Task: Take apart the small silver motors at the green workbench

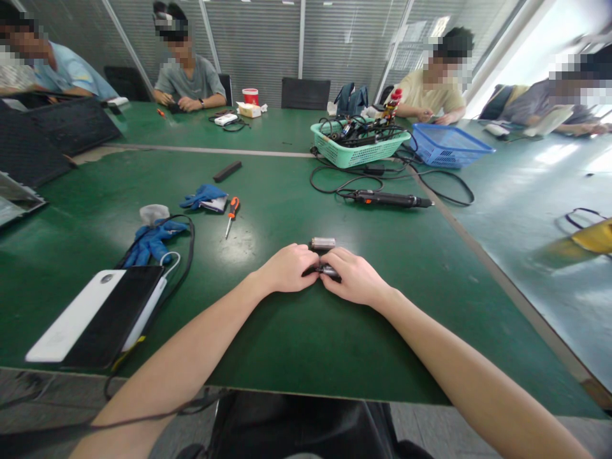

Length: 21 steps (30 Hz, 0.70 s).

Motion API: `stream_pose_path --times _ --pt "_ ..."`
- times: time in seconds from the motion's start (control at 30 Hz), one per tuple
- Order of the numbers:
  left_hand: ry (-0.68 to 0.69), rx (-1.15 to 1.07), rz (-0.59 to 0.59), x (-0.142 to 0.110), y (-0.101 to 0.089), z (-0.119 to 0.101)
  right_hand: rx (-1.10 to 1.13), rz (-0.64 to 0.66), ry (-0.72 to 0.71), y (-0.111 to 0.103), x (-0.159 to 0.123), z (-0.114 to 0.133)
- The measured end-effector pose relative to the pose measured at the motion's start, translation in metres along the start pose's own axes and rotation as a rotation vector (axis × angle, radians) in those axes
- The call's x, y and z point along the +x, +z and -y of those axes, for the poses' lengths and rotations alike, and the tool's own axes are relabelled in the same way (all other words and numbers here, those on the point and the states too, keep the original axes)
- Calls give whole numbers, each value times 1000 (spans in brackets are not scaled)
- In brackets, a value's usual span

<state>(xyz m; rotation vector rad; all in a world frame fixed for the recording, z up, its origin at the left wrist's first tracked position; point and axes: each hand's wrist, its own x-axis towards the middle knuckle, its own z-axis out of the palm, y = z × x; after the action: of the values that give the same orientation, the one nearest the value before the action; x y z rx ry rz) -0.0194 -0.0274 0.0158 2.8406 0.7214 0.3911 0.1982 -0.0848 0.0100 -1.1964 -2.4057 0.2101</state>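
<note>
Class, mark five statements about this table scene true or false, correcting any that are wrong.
1. The left hand and right hand meet at a small grey-and-black item. True.
2. The orange-handled screwdriver lies inside the green basket. False: the screwdriver lies on the table, left of the green basket.
3. The blue basket stands right of the green one. True.
4. A silvery piece lies at the table's near edge. False: the silvery piece lies just beyond the hands.

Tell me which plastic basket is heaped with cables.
The mint-green basket, left of the blue basket: dark cables and gear pile above its rim, whereas the blue one's inside wall shows plainly.
</note>
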Motion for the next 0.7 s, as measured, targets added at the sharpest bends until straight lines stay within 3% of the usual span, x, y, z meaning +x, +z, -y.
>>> stream_pose_path --times 0.7 --pt "5 5 -4 0 1 1 7 -1 -36 0 -1 -1"
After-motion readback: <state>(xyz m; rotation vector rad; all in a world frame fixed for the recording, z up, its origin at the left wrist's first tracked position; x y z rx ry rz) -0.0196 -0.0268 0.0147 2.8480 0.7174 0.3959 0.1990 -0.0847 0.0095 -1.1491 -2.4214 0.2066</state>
